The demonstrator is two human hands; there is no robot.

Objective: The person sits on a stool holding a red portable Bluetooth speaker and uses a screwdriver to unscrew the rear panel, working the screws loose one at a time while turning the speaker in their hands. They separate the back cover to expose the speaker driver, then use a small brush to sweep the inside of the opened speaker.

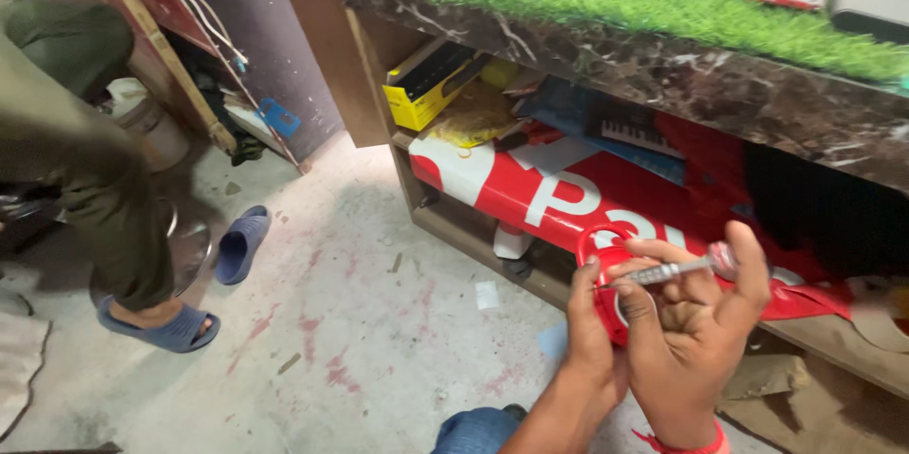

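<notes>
Here, left hand [592, 321] holds red padlock [611, 269]; right hand [696, 321] holds screwdriver [674, 270].

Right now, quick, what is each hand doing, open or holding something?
Left hand: closed around the round red object.
Right hand: closed on the small screwdriver, tip at the red object.

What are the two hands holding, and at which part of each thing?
The right hand holds a small screwdriver at its handle end, tip pointing left. The left hand grips a red round object from its left side; what it is cannot be told.
</notes>
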